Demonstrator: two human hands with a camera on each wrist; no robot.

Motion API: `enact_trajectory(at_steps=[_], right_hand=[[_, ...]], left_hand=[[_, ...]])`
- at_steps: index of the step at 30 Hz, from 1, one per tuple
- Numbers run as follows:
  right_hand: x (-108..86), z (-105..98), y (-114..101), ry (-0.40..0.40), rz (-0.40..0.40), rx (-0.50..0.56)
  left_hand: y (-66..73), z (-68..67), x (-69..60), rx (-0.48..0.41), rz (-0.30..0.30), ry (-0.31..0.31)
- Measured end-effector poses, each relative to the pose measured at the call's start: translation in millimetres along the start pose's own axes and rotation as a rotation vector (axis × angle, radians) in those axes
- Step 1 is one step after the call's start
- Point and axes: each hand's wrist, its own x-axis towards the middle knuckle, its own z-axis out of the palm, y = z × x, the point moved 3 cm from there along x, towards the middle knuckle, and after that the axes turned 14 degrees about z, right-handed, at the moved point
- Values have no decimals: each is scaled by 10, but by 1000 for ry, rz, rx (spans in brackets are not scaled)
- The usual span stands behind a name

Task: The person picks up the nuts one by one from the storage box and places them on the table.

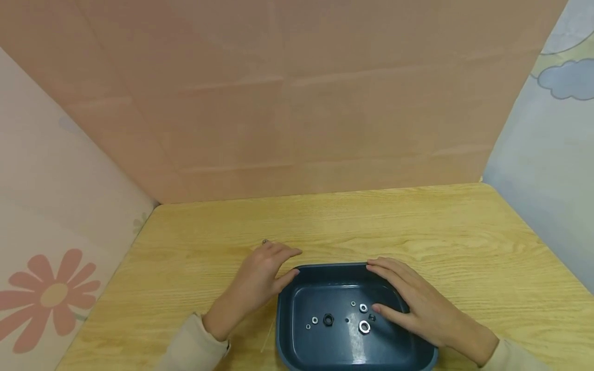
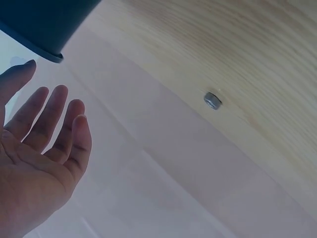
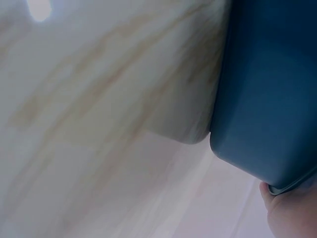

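Note:
A dark blue tray [image 1: 325, 348] lies at the front of the table. In it are several nuts: a large silver nut [image 1: 364, 327], a black nut [image 1: 328, 320] and smaller ones. My right hand [image 1: 413, 299] holds the tray's far right corner, fingers over the rim and thumb inside, near a silver nut [image 1: 363, 308]. Beside the far left corner is my left hand [image 1: 257, 275], fingers loosely bent, with nothing in its palm [image 2: 34, 178]. Just beyond that hand, a silver nut [image 2: 212, 100] sits on the table, mostly hidden behind it in the head view.
The wood-grain table [image 1: 417, 221] extends behind and to both sides of the tray. A brown paper-like panel [image 1: 297, 129] stands along its back edge. Patterned walls rise at left, with a pink flower [image 1: 53, 296], and at right, with a blue cloud [image 1: 568, 80].

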Motion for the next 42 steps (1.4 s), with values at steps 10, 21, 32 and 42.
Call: enact_trajectory(at_steps=[10,21,32,42], right_hand=[[18,11,-1,12,-27,5],[4,1,13,16,-27,13],[-3,4,13,-7,1,13],[-5,6,11,-3,4,9]], left_hand=[[59,68,-5,-19,-13,-47],[151,138,21,-90,11,-110],[254,187,42,-121,54,-160],[337,259,41,-182,74,-195]])
